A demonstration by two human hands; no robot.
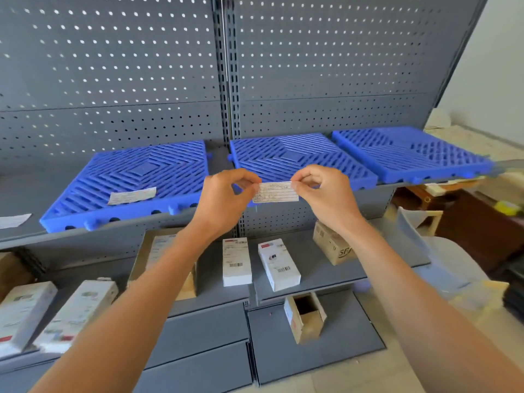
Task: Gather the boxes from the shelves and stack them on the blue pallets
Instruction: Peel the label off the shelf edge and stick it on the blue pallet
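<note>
While both hands, left [226, 194] and right [323, 191], pinch a label [275, 192] by its ends over the middle pallet [286, 157], boxes [236, 262] sit one shelf below: small, light, stiff; grab by the sides.

Three blue slatted pallets lie flat in a row on the upper grey shelf: the left pallet [136, 177] carries a loose paper label, the middle pallet [295, 157] sits just beside the right pallet [408, 151], which overhangs the shelf end. On the shelf below, two white boxes [237, 261] [279, 264] lie flat side by side, with a brown carton [331, 245] to their right. Lower still, an open-topped carton [304, 317] stands tilted, and two more white boxes [25, 313] [76, 313] lie at far left.
</note>
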